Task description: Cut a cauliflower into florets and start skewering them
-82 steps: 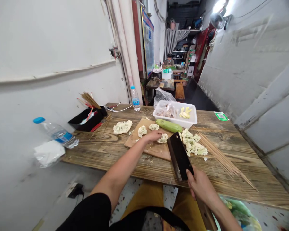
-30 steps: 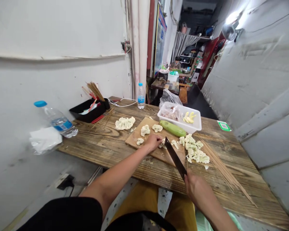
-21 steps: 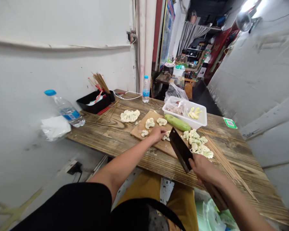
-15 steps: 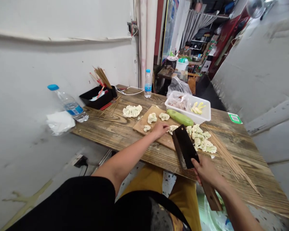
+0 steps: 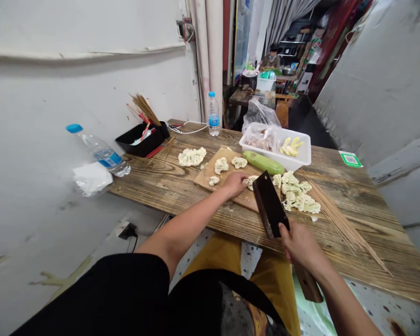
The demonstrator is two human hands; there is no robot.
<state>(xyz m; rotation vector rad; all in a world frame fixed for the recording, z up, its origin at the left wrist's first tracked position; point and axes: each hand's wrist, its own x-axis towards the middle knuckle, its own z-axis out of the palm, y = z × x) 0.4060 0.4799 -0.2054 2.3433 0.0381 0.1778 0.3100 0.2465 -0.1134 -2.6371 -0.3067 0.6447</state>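
My right hand [image 5: 301, 242] grips a dark cleaver [image 5: 270, 205] by its wooden handle, the blade tilted flat over the wooden cutting board [image 5: 231, 189]. On the board my left hand [image 5: 235, 182] is closed over a small cauliflower floret [image 5: 250, 181], just left of the blade. More florets [image 5: 221, 164] lie on the board. A heap of cut cauliflower [image 5: 297, 196] sits right of the blade. A green cucumber [image 5: 264, 163] rests at the board's far edge.
A white tray [image 5: 303, 158] with a plastic bag and yellow pieces stands behind the board. Bamboo skewers [image 5: 339, 221] lie at the right. A large cauliflower piece [image 5: 192, 157], black tray [image 5: 142, 140] and two water bottles [image 5: 101, 151] sit left. A person sits far back.
The cleaver went from edge-down cutting beside my left hand to lifted and tilted flat. Small cut florets appeared on the board. My view shifted down and closer to the table.
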